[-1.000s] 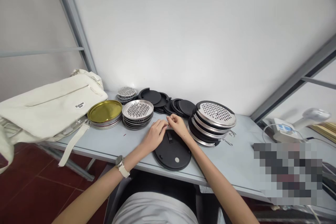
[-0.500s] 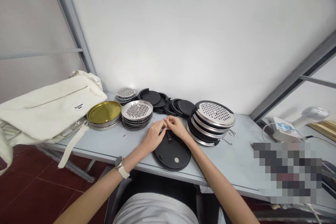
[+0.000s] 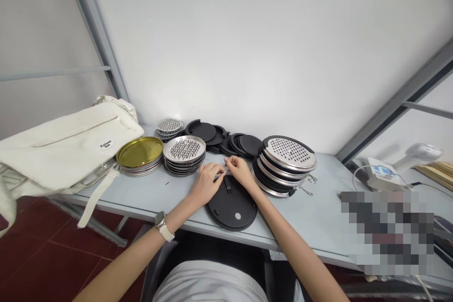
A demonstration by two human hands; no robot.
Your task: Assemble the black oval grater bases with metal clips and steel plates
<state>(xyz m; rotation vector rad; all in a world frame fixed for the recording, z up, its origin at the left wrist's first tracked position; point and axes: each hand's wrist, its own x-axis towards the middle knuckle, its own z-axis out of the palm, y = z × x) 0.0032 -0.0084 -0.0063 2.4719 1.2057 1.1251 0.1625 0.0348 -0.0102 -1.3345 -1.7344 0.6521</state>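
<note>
1. We take the black disc as our clock centre, with 12 toward the wall; it lies flat on the worktop, near the front edge.
2. Its dark tab sits at 12, the long axis running almost 12 to 6, with the far end leaning slightly toward 11. A pale round spot shows at 5.
3. Our left hand, at 11, has its grip pinched on a thin pale piece by the disc's far edge. The piece points roughly 9 to 3 and is too small for us to name.
4. Our right hand, at 1, curls its fingertips close to the piece; we cannot tell whether that grip holds it.
5. At 2 stands the tall stack; its top perforated plate sits within a black rim curving round the far edge.
6. Near 12, black holders overlap by the wall.
7. Around 10 we see the grater stack beside the gold-topped stack.
8. Past them lies the off-white bag, its contents hidden from us.
</note>
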